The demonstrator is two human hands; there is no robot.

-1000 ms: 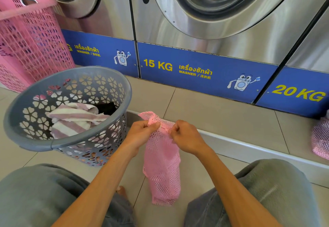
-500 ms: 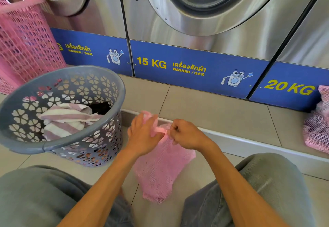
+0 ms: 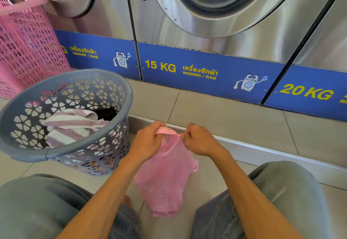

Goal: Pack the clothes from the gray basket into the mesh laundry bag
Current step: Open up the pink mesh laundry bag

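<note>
Three washers back two hands, left and right, both pinching one mesh laundry bag beside one gray basket.

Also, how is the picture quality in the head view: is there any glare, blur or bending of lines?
Head view: even daylight with soft shadows; the steel washer door carries bright reflections; wide-angle bending curves the washer seams near the edges; the pink basket at left looks smeared; both hands and the mesh laundry bag are sharp.

We get bright, even daylight with soft shadows — sheen on the steel washer fronts (lines bow at the edges), slight blur throughout.
</note>
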